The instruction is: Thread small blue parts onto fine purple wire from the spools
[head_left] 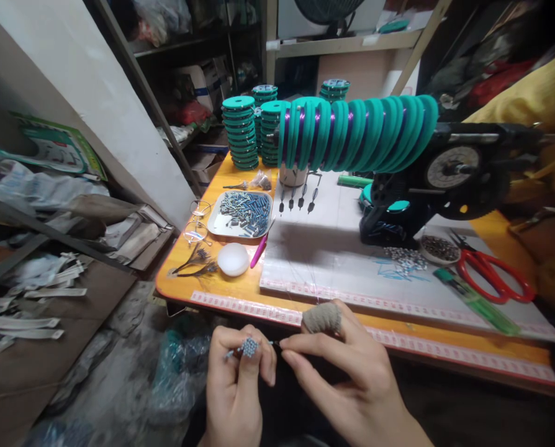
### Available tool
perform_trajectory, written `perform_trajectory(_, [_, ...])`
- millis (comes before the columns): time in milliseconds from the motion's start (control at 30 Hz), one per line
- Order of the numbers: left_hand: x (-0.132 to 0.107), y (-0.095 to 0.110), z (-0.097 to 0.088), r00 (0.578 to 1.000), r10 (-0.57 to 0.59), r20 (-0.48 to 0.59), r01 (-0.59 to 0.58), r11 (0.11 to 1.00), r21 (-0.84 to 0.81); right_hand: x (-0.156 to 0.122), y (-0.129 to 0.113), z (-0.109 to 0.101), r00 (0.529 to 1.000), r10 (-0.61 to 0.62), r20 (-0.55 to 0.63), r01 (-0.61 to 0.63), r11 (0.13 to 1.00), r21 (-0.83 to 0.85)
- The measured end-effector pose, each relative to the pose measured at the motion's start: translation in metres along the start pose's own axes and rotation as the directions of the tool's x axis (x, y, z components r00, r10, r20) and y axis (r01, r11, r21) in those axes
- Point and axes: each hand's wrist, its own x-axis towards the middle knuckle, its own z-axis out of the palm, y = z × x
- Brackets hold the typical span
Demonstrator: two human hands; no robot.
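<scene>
My left hand (238, 379) is closed around a small bundle of grey-blue tubes (248, 347), held end-on below the table's front edge. My right hand (347, 372) pinches something thin at the bundle's right side; what it holds is too small to name. A tan cloth cap (321, 318) covers that hand's thumb tip. A row of teal spools (356, 133) wound with purple thread sits on a black winding machine (440, 186) at the table's back.
An orange table (221, 288) carries a white mat (333, 254), a tray of small tubes (243, 214), a white round lid (233, 259), a pink pen (260, 248), red scissors (494, 276), a green lighter (475, 302) and stacked teal spools (240, 133). Clutter lies on the floor to the left.
</scene>
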Motion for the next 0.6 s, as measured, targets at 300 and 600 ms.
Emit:
perform_trajectory(300, [-0.004, 0.0, 0.01, 0.982, -0.185, -0.046, 0.178, 0.976, -0.129, -0.002, 0.004, 0.001, 0.999, -0.021, -0.032, 0.022, 1.0, 0.019])
perform_trajectory(600, [-0.007, 0.003, 0.013, 0.938, -0.34, -0.065, 0.331, 0.936, -0.116, -0.001, 0.006, 0.003, 0.999, -0.037, -0.034, 0.038, 0.999, 0.026])
